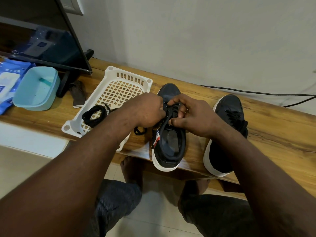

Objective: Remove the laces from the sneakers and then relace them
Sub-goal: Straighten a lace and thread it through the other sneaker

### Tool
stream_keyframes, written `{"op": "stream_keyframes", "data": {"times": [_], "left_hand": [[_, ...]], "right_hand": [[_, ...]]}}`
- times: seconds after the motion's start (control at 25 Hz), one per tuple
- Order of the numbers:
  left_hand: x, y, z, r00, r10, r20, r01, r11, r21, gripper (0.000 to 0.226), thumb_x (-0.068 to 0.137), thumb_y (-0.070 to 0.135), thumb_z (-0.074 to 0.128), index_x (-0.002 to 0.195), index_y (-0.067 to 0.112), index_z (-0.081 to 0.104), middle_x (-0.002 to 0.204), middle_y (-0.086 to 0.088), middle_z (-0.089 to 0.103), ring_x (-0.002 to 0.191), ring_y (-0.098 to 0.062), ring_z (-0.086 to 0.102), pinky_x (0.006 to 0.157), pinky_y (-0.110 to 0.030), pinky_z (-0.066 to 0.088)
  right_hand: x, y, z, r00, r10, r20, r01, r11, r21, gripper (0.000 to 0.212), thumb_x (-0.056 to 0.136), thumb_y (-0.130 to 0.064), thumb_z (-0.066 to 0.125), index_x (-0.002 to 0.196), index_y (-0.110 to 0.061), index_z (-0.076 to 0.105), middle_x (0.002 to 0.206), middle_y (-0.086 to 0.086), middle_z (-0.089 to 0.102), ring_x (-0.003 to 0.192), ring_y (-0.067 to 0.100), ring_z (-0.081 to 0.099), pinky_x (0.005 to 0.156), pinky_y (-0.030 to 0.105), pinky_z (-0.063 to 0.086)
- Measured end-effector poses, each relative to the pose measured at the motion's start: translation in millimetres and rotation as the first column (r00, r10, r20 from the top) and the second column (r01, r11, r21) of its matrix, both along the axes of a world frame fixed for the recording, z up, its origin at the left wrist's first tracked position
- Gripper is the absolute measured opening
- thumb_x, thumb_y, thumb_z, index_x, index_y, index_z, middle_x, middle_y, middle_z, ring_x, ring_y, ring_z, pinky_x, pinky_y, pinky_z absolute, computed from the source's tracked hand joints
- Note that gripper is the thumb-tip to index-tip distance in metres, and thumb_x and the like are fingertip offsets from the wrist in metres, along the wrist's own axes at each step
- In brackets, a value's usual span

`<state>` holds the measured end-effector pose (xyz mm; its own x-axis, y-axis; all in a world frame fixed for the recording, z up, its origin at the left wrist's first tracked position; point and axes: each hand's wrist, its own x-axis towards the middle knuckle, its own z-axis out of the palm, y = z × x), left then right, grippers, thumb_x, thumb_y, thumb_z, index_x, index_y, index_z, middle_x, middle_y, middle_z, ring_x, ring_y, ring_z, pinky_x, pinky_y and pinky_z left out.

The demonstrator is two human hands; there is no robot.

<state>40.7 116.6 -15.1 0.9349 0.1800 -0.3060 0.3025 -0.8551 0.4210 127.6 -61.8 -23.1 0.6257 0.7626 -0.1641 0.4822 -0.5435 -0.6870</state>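
1. Worktop [273, 134]: wooden, long, set against the wall. All task items are carried on it.

2. Basket [119, 86]: white plastic, slotted, to the left of the sneakers. One loose lace [94, 115], black, is coiled in its near corner.

3. Worked sneaker [171, 147]: dark upper, white sole, upright at approx. the centre of the worktop. Long axis runs front-to-back; toe is pointed at the wall, heel toward the person and overhanging the near edge. Judged light, not fragile; upper soft and collapsible, sole stiffer. Best steadied at the eyelet rows, either side of the tongue.

4. Second sneaker [227, 108]: same type, to the right, apart from the first. Same orientation, toe to wall, heel past the edge. Lacing is seen in its eyelets; it is not being held.

5. Left grip [147, 112]: clenched at the left eyelet row of the worked sneaker, apparently on the lace; the contact is hidden by the knuckles.

6. Right grip [193, 115]: fingers curled over the right eyelet row, thumb and fingertips pinching the lace there.

7. Threaded lace [165, 124]: black, thin, led from the upper eyelets down across the opening; a slack loop lies on the worktop beside the sneaker. Judged limp, cannot be pushed. To be taken near the tip and pulled. Removal vs. relacing: cannot be told.
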Motion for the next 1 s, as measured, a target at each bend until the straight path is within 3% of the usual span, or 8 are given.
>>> {"op": "stream_keyframes", "data": {"times": [0.24, 0.44, 0.52, 0.72, 0.8, 0.92, 1.0], "left_hand": [[-6.4, 2.7, 14.1, 0.99, 0.126, -0.057, -0.138, 0.934, -0.329, 0.026, 0.104, 0.026, 0.056, 0.094, 0.008, 0.071, 0.084, -0.01, 0.073, 0.071, -0.02, 0.062, 0.067, -0.034, 0.046], [-3.6, 4.5, 10.6, 0.919, 0.317, -0.234, -0.394, 0.717, -0.576, 0.009, 0.1, 0.015, 0.06, 0.098, 0.009, 0.066, 0.078, -0.005, 0.074, 0.053, -0.01, 0.047, 0.049, -0.024, 0.033], [-3.5, 8.5, 8.7, 0.888, 0.35, -0.298, -0.46, 0.667, -0.586, 0.005, 0.095, 0.011, 0.066, 0.096, 0.008, 0.07, 0.072, -0.003, 0.072, 0.049, -0.007, 0.043, 0.045, -0.02, 0.028], [-3.6, 10.3, 5.0, 0.865, 0.361, -0.347, -0.498, 0.692, -0.522, 0.009, 0.088, 0.01, 0.078, 0.081, 0.011, 0.073, 0.065, -0.003, 0.06, 0.047, -0.008, 0.041, 0.045, -0.021, 0.029], [-4.0, 8.4, 6.9, 0.873, 0.36, -0.327, -0.484, 0.717, -0.502, 0.005, 0.089, 0.008, 0.077, 0.087, 0.012, 0.075, 0.071, -0.002, 0.064, 0.055, -0.009, 0.049, 0.05, -0.022, 0.034], [-2.9, 5.6, 9.6, 0.898, 0.357, -0.257, -0.438, 0.771, -0.461, 0.009, 0.09, 0.006, 0.075, 0.096, 0.01, 0.079, 0.092, -0.004, 0.076, 0.081, -0.017, 0.067, 0.064, -0.028, 0.046], [-2.1, 3.6, 10.8, 0.897, 0.365, -0.25, -0.442, 0.771, -0.459, 0.01, 0.09, 0.006, 0.074, 0.099, 0.007, 0.079, 0.091, -0.006, 0.077, 0.081, -0.018, 0.07, 0.062, -0.027, 0.048]], "right_hand": [[3.3, 0.6, -3.3, 0.998, -0.03, -0.056, 0.031, 1.0, 0.004, 0.052, 0.083, -0.025, 0.087, 0.126, -0.03, 0.059, 0.08, -0.005, 0.068, 0.062, 0.002, 0.064, 0.062, 0.031, 0.062], [3.4, 0.3, -4.7, 0.997, -0.036, -0.067, 0.036, 0.999, 0.002, 0.055, 0.083, -0.023, 0.087, 0.129, -0.028, 0.058, 0.084, -0.003, 0.068, 0.068, 0.009, 0.067, 0.059, 0.03, 0.062], [3.6, -0.1, -4.5, 0.998, -0.034, -0.06, 0.034, 0.999, -0.005, 0.054, 0.083, -0.023, 0.086, 0.13, -0.029, 0.058, 0.084, -0.003, 0.068, 0.07, 0.011, 0.068, 0.061, 0.032, 0.063], [4.3, -1.4, -3.4, 0.994, -0.044, -0.099, 0.045, 0.999, 0.008, 0.052, 0.084, -0.022, 0.086, 0.128, -0.029, 0.059, 0.083, -0.003, 0.067, 0.066, 0.007, 0.066, 0.057, 0.029, 0.062], [4.4, -1.8, -3.6, 0.993, -0.048, -0.104, 0.048, 0.999, 0.005, 0.052, 0.084, -0.022, 0.086, 0.128, -0.029, 0.059, 0.084, -0.002, 0.068, 0.068, 0.01, 0.067, 0.058, 0.03, 0.062], [4.9, -2.2, -3.9, 0.993, -0.053, -0.106, 0.053, 0.999, 0.003, 0.051, 0.084, -0.021, 0.086, 0.127, -0.029, 0.06, 0.086, -0.001, 0.069, 0.07, 0.011, 0.068, 0.057, 0.028, 0.061], [4.8, -2.4, -4.0, 0.993, -0.053, -0.106, 0.053, 0.999, -0.001, 0.051, 0.084, -0.022, 0.086, 0.127, -0.029, 0.06, 0.087, 0.0, 0.069, 0.068, 0.01, 0.068, 0.056, 0.025, 0.06]]}}
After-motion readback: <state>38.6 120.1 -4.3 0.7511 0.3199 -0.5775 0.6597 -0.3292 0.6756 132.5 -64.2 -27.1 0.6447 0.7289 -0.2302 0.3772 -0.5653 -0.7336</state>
